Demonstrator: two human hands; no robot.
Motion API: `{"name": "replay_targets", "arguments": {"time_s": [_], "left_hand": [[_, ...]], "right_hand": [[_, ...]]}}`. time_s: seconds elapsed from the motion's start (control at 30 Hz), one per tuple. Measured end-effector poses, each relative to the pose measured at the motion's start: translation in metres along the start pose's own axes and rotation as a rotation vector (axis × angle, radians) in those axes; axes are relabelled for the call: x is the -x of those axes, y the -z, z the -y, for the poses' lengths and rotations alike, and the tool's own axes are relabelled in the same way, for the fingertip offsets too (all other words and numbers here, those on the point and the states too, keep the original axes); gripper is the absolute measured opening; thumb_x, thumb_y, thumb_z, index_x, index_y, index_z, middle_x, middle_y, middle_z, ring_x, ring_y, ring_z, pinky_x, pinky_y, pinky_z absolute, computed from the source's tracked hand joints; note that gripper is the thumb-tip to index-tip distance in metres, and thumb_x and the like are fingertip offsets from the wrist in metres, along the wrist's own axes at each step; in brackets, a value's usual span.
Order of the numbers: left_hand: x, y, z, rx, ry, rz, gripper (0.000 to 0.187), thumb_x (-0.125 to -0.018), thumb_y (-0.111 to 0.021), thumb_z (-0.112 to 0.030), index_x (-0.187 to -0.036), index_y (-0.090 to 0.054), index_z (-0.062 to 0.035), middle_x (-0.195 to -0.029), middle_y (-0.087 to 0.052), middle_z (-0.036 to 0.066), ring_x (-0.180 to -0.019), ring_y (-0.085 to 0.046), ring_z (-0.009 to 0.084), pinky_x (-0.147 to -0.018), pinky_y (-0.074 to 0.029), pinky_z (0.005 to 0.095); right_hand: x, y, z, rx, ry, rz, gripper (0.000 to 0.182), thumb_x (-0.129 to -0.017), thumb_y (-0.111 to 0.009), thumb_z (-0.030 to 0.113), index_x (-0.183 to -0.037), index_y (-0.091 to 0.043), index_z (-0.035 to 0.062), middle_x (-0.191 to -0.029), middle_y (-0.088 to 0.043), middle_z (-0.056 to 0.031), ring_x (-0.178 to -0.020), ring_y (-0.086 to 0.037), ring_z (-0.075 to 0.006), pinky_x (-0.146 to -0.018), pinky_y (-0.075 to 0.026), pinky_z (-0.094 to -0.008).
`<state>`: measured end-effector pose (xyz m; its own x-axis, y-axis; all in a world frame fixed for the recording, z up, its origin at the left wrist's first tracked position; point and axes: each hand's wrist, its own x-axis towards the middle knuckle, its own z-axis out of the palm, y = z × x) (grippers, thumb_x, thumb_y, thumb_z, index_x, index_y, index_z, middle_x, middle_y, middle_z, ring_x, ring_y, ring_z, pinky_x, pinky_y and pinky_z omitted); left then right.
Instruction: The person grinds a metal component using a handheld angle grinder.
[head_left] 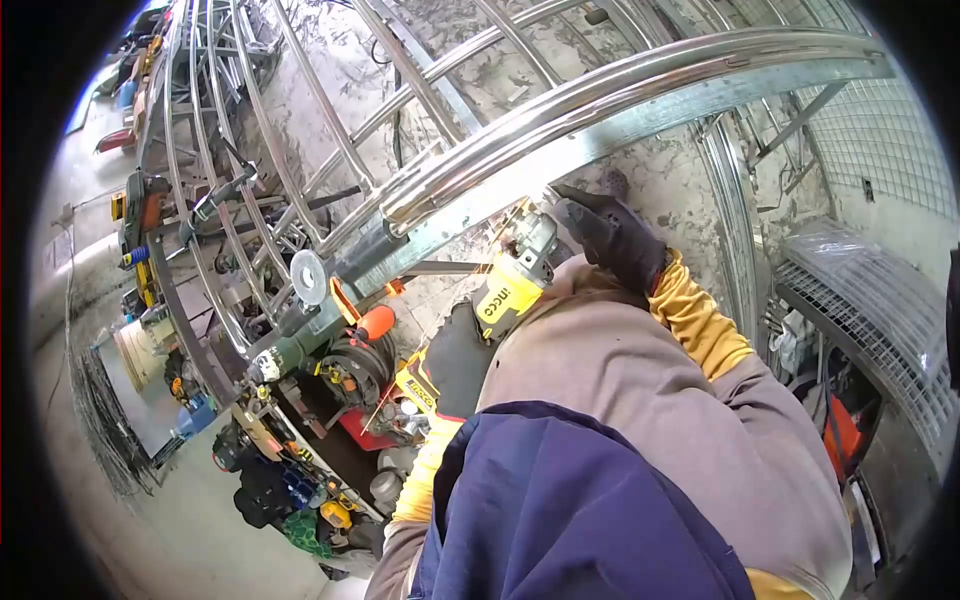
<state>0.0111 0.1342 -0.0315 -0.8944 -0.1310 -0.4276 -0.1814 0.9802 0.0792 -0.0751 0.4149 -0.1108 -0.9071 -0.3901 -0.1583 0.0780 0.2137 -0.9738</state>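
My left hand (462, 355), in a dark glove, is wrapped round the body of a yellow angle grinder (505, 295). The grinder's metal head (533, 240) points toward a long steel frame with polished tubes (610, 85). Orange streaks like sparks show beside the head, near a bright patch on the frame's flat side. Close by on the right, my right hand (605, 235), also gloved, has its fingers closed at the grinder's head. What they grip is hidden. The grinder's disc cannot be made out.
Another grinder with a grey disc (309, 277) lies to the left, beside an orange handle (375, 322). Tools crowd a low bench (310, 455). Polished tube frames (330, 120) lie across the floor ahead. Stacked metal grating (860, 310) stands at the right, and a bucket (143, 352) far left.
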Motion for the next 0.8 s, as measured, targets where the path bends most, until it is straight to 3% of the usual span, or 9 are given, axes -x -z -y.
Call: {"name": "replay_targets", "arguments": {"time_s": [0.03,0.17,0.23,0.37,0.43,0.57,0.63,0.77,0.8], "left_hand": [[-0.001,0.0,0.0,0.037,0.04,0.039,0.062,-0.086,-0.084,-0.058,-0.116,-0.062,-0.008,-0.099,-0.077,0.025,-0.096,-0.074,0.0483,-0.08,-0.056,0.0584],[-0.004,-0.001,0.002,0.03,0.055,0.047,0.063,-0.085,-0.085,-0.058,-0.116,-0.063,-0.008,-0.098,-0.077,0.025,-0.096,-0.074,0.0484,-0.08,-0.056,0.0584],[-0.005,-0.004,0.005,0.012,0.06,0.064,0.063,-0.086,-0.084,-0.058,-0.117,-0.063,-0.008,-0.099,-0.077,0.025,-0.096,-0.074,0.0483,-0.08,-0.055,0.0586],[-0.004,-0.006,0.005,0.012,0.048,0.045,0.063,-0.086,-0.084,-0.059,-0.117,-0.063,-0.008,-0.098,-0.077,0.025,-0.095,-0.074,0.0483,-0.08,-0.055,0.0587],[-0.002,-0.007,0.005,0.019,0.024,0.013,0.063,-0.086,-0.084,-0.059,-0.117,-0.063,-0.0084,-0.098,-0.077,0.025,-0.095,-0.074,0.048,-0.08,-0.055,0.0588],[0.0,0.003,-0.002,-0.02,0.01,0.039,0.054,-0.09,-0.081,-0.054,-0.116,-0.065,-0.0091,-0.096,-0.076,0.019,-0.09,-0.075,0.0425,-0.077,-0.057,0.0539],[0.001,0.005,-0.005,-0.013,0.008,0.028,0.057,-0.089,-0.081,-0.057,-0.114,-0.065,-0.0087,-0.093,-0.077,0.019,-0.088,-0.075,0.0428,-0.076,-0.057,0.0545],[0.0,-0.003,0.002,0.01,-0.017,-0.019,0.054,-0.089,-0.081,-0.055,-0.112,-0.065,-0.0088,-0.091,-0.077,0.019,-0.085,-0.075,0.0428,-0.075,-0.057,0.0545],[0.0,-0.002,0.001,0.004,-0.021,-0.011,0.052,-0.09,-0.081,-0.053,-0.112,-0.065,-0.0091,-0.091,-0.076,0.019,-0.085,-0.075,0.0425,-0.075,-0.057,0.0542]], "right_hand": [[0.0,-0.002,-0.009,0.215,0.295,-0.049,0.055,-0.104,-0.055,-0.001,-0.158,-0.056,0.0129,-0.152,-0.064,-0.0202,-0.113,-0.074,-0.032,-0.093,-0.061,-0.0349],[0.0,-0.008,-0.023,0.164,0.178,-0.037,0.064,-0.098,-0.059,-0.008,-0.158,-0.055,0.0126,-0.152,-0.064,-0.0213,-0.118,-0.073,-0.036,-0.097,-0.061,-0.037],[0.0,-0.006,-0.019,0.24,0.386,-0.099,0.07,-0.095,-0.062,-0.01,-0.16,-0.053,0.0144,-0.152,-0.063,-0.0214,-0.122,-0.073,-0.0369,-0.098,-0.062,-0.038],[-0.001,-0.004,-0.02,0.391,0.461,-0.138,0.07,-0.095,-0.062,-0.01,-0.16,-0.052,0.0146,-0.153,-0.063,-0.0206,-0.125,-0.072,-0.0359,-0.099,-0.061,-0.0384],[0.001,-0.004,-0.014,0.277,0.299,-0.067,0.058,-0.103,-0.06,-0.001,-0.159,-0.055,0.0135,-0.151,-0.065,-0.0199,-0.12,-0.074,-0.0319,-0.098,-0.061,-0.038],[0.003,-0.004,-0.005,0.104,0.196,-0.035,0.048,-0.11,-0.056,0.008,-0.158,-0.056,0.0127,-0.15,-0.066,-0.0193,-0.117,-0.074,-0.0284,-0.095,-0.06,-0.0366],[0.005,-0.008,-0.006,0.194,0.217,-0.139,0.058,-0.1,-0.059,-0.008,-0.155,-0.059,0.0097,-0.138,-0.069,-0.0147,-0.073,-0.059,-0.0128,-0.063,-0.055,-0.0288],[0.004,-0.005,-0.014,0.237,0.252,-0.086,0.059,-0.099,-0.059,-0.008,-0.155,-0.058,0.0095,-0.141,-0.067,-0.0158,-0.075,-0.06,-0.0136,-0.064,-0.056,-0.0289],[0.001,-0.006,-0.017,0.215,0.248,-0.082,0.05,-0.107,-0.056,0.009,-0.158,-0.057,0.0104,-0.141,-0.07,-0.0154,-0.076,-0.065,-0.0151,-0.069,-0.056,-0.0301]]}}
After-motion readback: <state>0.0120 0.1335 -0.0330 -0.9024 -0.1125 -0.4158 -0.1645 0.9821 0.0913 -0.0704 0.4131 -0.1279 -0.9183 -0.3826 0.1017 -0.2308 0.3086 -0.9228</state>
